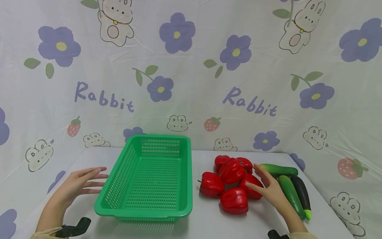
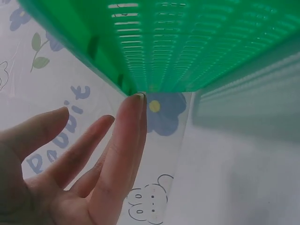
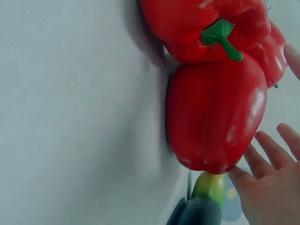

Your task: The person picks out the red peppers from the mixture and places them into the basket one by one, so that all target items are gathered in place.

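Note:
A green plastic basket (image 1: 161, 179) with slotted walls stands on the table, nothing inside it. Beside its left wall is my left hand (image 1: 80, 182), fingers extended toward the rim; in the left wrist view a fingertip overlaps the basket's edge. Several red bell peppers (image 1: 234, 200) are piled to the right of the basket. My right hand (image 1: 268, 187) is at the right side of that pile, fingers spread and thumb over one bell pepper (image 1: 250, 186). The right wrist view shows the fingers beside a bell pepper (image 3: 215, 117), not curled round it.
Right of my right hand lie a green zucchini (image 1: 290, 196), another green one (image 1: 279, 170) behind it and a dark eggplant-like vegetable (image 1: 301, 192) with a light green end. The white table (image 1: 206, 219) meets a rabbit-and-flower printed cloth (image 1: 191, 73) at the back and sides.

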A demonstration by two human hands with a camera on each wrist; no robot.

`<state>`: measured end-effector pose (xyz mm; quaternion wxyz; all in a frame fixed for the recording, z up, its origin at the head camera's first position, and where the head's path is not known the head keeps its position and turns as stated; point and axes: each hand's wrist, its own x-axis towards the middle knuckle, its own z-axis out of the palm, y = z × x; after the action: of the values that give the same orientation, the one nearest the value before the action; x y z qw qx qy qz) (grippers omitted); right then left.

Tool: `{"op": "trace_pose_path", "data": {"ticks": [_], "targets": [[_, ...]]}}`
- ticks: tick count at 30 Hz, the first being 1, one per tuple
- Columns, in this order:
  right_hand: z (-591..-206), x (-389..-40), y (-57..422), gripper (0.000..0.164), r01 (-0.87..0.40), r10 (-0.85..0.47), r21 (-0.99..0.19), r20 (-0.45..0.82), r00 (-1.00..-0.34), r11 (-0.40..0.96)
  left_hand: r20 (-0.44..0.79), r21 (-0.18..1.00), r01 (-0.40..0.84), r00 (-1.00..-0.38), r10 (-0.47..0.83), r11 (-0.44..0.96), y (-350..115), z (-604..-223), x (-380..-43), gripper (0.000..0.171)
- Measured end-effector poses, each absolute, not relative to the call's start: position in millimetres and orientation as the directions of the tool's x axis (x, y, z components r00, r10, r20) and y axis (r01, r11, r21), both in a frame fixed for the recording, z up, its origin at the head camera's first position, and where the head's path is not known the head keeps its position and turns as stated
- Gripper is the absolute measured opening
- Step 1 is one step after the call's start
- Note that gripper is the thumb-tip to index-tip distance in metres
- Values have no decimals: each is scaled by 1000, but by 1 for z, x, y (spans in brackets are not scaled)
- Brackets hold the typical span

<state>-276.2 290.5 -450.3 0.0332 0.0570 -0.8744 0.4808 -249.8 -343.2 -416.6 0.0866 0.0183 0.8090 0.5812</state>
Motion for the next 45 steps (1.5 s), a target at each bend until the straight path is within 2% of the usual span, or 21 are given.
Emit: {"op": "trace_pose_path", "data": {"ticks": [9, 18, 24, 38, 45], "targets": [[-459, -273, 298, 92, -66, -45, -840, 50, -998, 539, -189, 957, -154, -974, 124, 246, -346, -426, -253, 59], [-468, -267, 303, 90, 3, -35, -833, -26, -999, 554, -210, 962, -183, -971, 118, 203, -344, -431, -251, 47], [-477, -267, 308, 89, 38, -21, -829, -60, -998, 558, -222, 962, -197, -968, 119, 190, -343, -433, -250, 45], [-477, -265, 308, 85, 22, -27, -838, -44, -999, 545, -220, 971, -199, -960, 174, 130, -345, -436, -250, 34], [-477, -265, 309, 84, 28, -16, -835, -45, -999, 550, -235, 967, -214, -959, 161, 135, -344, -436, -250, 35]]}}
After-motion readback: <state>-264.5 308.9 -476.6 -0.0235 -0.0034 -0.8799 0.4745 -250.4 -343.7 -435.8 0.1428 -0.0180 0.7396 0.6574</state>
